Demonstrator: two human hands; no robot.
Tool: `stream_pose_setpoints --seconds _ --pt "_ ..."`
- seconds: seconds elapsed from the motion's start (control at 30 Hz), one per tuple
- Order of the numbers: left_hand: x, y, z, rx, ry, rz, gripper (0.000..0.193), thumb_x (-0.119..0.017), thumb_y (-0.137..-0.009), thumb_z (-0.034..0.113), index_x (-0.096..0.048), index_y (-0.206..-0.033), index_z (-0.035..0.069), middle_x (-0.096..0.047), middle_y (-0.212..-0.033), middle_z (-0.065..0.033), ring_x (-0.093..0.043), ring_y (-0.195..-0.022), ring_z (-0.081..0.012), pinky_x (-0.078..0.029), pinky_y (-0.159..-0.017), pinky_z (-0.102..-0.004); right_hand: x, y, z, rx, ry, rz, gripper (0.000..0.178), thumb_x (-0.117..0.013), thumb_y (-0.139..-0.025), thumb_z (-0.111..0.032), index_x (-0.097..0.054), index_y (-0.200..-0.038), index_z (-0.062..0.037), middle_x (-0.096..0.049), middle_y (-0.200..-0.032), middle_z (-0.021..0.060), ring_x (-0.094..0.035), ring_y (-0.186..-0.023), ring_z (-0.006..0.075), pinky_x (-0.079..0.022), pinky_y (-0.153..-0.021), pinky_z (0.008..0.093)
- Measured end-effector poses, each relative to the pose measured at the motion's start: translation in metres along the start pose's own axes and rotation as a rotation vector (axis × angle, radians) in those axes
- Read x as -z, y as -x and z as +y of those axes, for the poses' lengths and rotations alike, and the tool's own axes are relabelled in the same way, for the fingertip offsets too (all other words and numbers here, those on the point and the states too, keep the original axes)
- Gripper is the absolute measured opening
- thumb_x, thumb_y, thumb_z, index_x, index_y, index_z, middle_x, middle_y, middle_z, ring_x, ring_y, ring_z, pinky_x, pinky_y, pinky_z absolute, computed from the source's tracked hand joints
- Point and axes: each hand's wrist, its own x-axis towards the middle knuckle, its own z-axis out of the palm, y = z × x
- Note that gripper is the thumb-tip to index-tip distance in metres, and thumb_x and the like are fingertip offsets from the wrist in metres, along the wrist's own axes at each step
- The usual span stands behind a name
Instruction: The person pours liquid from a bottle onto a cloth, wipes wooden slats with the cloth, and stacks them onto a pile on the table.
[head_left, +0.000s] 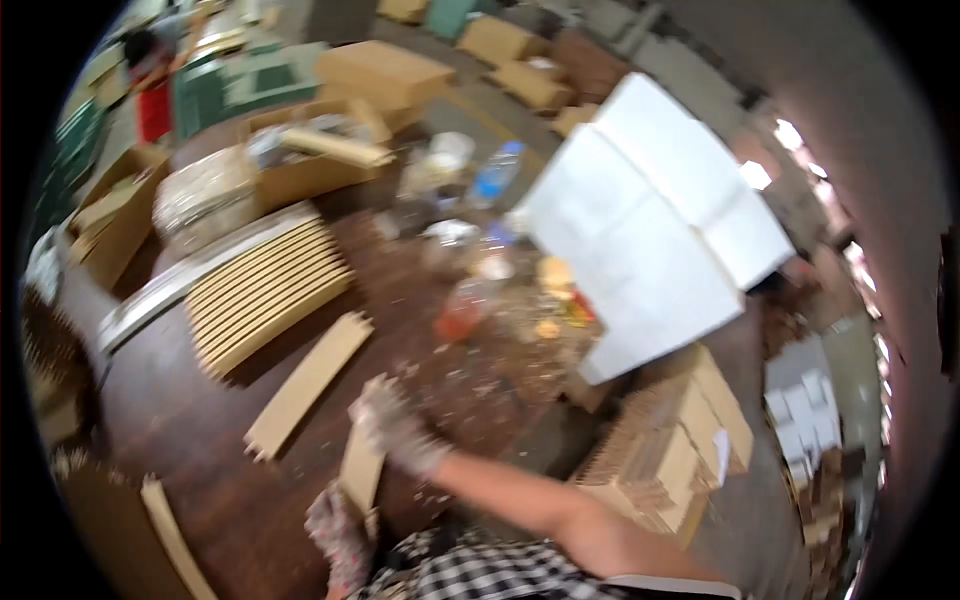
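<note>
A flat tan board with notched ends [362,470] is held close to my body, over the near edge of the brown table. My right hand [395,425], in a pale work glove, is closed on its far end. Around its near end my left hand [338,530], gloved with reddish specks, is closed too. Motion blurs the fingers a little. A similar notched board [308,387] lies on the table to the left of my right hand. Beyond that sits a neat row of such boards [268,290], packed side by side.
Clear bottles [495,175], scraps and crumbs litter the table's far middle. Open cardboard boxes [315,175] and a plastic-wrapped bundle [207,200] stand at the back left. A large white panel [640,220] rises at the right, with stacked cardboard [670,440] below it. Another person [150,85] is far left.
</note>
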Motion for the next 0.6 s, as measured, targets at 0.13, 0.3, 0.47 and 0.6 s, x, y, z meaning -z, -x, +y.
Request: stream_pose_setpoints --seconds 0.13,0.3,0.47,0.6 --pt "-0.016 0.005 -0.014 -0.005 -0.101 0.142 0.061 -0.072 -0.071 0.033 -0.049 -0.121 0.007 -0.053 -0.120 -0.0202 -0.051 -0.108 -0.0396 -0.043 -0.090 -0.0506 -0.016 0.033 -0.091 0.066 -0.168 -0.201 0.014 -0.054 -0.076 -0.012 -0.060 -0.086 -0.0054 -0.059 -0.088 0.0137 -0.059 -0.087 0.0295 -0.050 -0.078 0.0395" --pt "0.008 0.030 -0.022 -0.014 -0.185 0.188 0.095 -0.073 -0.068 0.050 -0.033 -0.145 0.010 -0.050 -0.122 -0.0163 -0.049 -0.109 -0.0365 -0.040 -0.093 -0.0469 -0.022 0.007 -0.038 0.036 -0.266 -0.086 0.016 -0.052 -0.077 -0.021 -0.059 -0.085 -0.0082 -0.056 -0.088 0.0135 -0.056 -0.089 0.0294 -0.046 -0.084 0.0417" --pt "0.026 0.038 -0.015 0.001 0.141 0.109 0.078 -0.075 -0.073 0.027 -0.039 -0.139 0.004 -0.056 -0.106 -0.0158 -0.051 -0.096 -0.0354 -0.042 -0.083 -0.0478 -0.025 -0.019 0.049 -0.113 -0.302 0.072 0.017 -0.054 -0.078 -0.012 -0.060 -0.093 -0.0070 -0.054 -0.092 0.0146 -0.051 -0.087 0.0327 -0.043 -0.079 0.0440" --pt "0.006 0.051 -0.033 -0.048 0.112 0.194 0.091 -0.078 -0.071 0.030 -0.031 -0.142 -0.003 -0.052 -0.110 -0.0186 -0.049 -0.098 -0.0364 -0.042 -0.083 -0.0478 -0.019 0.019 -0.044 0.020 -0.232 -0.017 0.015 -0.056 -0.076 -0.015 -0.058 -0.087 -0.0049 -0.052 -0.088 0.0138 -0.051 -0.090 0.0312 -0.043 -0.082 0.0418"
